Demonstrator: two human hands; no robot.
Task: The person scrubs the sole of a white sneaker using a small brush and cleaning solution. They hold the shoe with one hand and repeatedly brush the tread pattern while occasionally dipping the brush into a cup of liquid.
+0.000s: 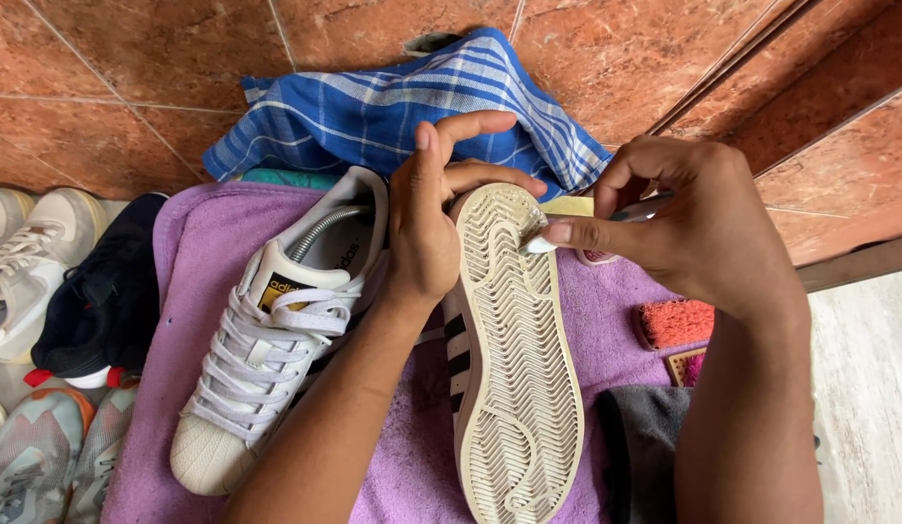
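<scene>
My left hand point(426, 218) grips a white sneaker point(514, 359) by its heel end, turned on its side so the ribbed off-white sole faces me. My right hand point(679, 228) holds a small brush point(606, 218); its white head touches the sole near the heel edge. The matching white sneaker point(276, 340) with laces stands upright on a purple towel point(194, 252) to the left, a grey shoe tree inside it.
A blue checked cloth point(373, 107) lies on the red tile floor behind. More shoes, white point(29, 262), black point(106, 291) and grey point(38, 456), sit at the left. An orange scrub brush point(676, 322) and dark grey cloth point(645, 437) lie at the right.
</scene>
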